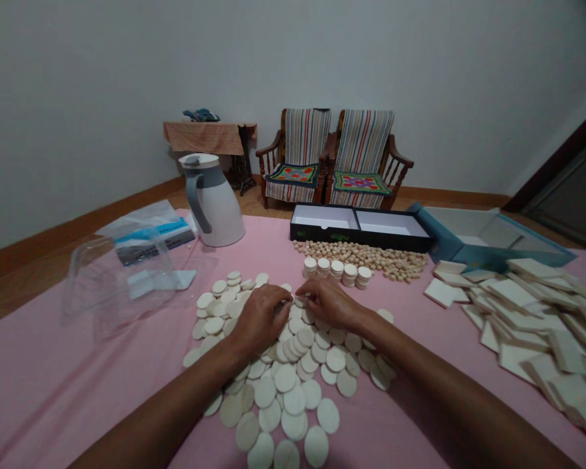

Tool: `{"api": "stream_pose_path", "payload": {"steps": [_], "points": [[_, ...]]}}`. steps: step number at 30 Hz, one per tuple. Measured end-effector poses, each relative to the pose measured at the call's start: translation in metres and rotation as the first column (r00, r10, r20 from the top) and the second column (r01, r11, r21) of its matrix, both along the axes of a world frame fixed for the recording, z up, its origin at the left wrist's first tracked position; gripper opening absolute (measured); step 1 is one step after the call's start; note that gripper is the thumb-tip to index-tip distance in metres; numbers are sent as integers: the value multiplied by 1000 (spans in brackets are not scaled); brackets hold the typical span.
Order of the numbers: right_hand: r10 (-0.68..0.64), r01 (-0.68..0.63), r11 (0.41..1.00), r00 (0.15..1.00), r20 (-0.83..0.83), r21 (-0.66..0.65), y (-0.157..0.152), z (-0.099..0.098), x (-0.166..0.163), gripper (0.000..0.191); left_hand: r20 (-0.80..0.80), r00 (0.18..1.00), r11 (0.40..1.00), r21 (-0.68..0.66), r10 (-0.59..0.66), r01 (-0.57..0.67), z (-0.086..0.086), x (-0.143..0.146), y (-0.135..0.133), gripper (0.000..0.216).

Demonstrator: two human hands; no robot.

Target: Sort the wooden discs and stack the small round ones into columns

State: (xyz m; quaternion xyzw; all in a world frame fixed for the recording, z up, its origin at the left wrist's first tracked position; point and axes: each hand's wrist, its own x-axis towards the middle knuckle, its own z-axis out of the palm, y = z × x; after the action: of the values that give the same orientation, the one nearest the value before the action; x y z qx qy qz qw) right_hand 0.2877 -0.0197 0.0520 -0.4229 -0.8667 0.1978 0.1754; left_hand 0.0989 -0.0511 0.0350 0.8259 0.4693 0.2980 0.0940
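A wide pile of pale round wooden discs (293,384) lies spread on the pink tablecloth (78,391). My left hand (260,317) rests palm down on the pile's far part, fingers curled and pinching discs. My right hand (328,301) meets it fingertip to fingertip, also closed on discs at the pile's far edge. Just beyond the hands stand several short stacks of discs (336,270) in a row.
A heap of small wooden beads (371,256) lies before a black divided box (359,226). Square wooden tiles (532,312) cover the right side by a blue box (488,241). A white jug (212,198), clear plastic tub (120,280) and bag sit at left. Chairs stand behind.
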Motion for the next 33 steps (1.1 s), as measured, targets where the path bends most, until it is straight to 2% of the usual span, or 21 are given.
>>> {"api": "stream_pose_path", "payload": {"steps": [3, 13, 20, 25, 27, 33], "points": [[33, -32, 999, 999, 40, -18, -1, -6, -5, 23, 11, 1000, 1000, -1, 3, -3, -1, -1, -1, 15], [-79, 83, 995, 994, 79, -50, -4, -9, -8, 24, -1, 1000, 1000, -1, 0, 0, 0, 0, 0, 15], [-102, 102, 995, 994, -33, -18, -5, -16, -11, 21, 11, 1000, 1000, 1, -6, 6, -1, -2, 0, 15], [-158, 177, 979, 972, -172, 99, 3, -8, 0, 21, 8, 1000, 1000, 2, -9, 9, 0, -1, 0, 16], [-188, 207, 970, 971, -147, 129, 8, -8, 5, 22, 3, 1000, 1000, -2, -5, 5, 0, -1, 0, 16], [-176, 184, 972, 982, -63, 146, 15, -20, 5, 18, -1, 1000, 1000, -3, 0, 0, 1, -1, -1, 16]]}}
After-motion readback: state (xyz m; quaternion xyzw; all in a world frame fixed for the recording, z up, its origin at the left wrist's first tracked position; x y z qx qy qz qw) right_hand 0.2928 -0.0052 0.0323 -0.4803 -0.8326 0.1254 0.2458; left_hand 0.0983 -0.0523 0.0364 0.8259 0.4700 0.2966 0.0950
